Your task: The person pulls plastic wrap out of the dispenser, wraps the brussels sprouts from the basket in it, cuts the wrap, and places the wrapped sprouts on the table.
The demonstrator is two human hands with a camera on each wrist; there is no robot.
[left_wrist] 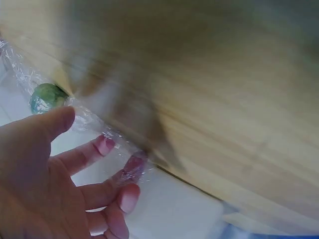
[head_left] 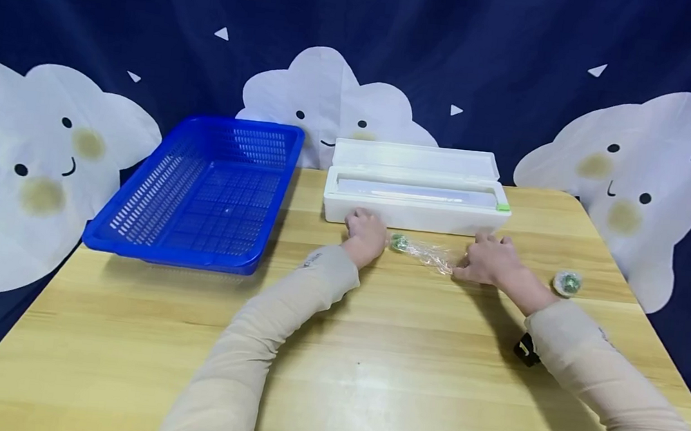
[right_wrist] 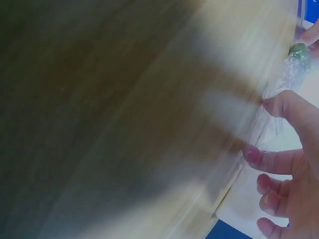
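A small round green item (head_left: 400,243) lies in clear plastic wrap (head_left: 432,255) before the white box, between the two hands. My left hand (head_left: 366,236) is at the wrap's left end, and in the left wrist view its thumb and index finger stand apart, with wrap draped over the fingertips (left_wrist: 133,167). Along the wrap's right end is my right hand (head_left: 491,263). The right wrist view shows its thumb (right_wrist: 279,103) and index finger touching the film with a gap between them. Another wrapped green item (head_left: 567,283) sits to the right of the right hand.
A white wrap box (head_left: 414,215) with its lid raised stands at the back of the wooden table (head_left: 328,394), a roll inside. To its left is a blue perforated basket (head_left: 173,253). A small black object (head_left: 526,349) shows beside the right sleeve.
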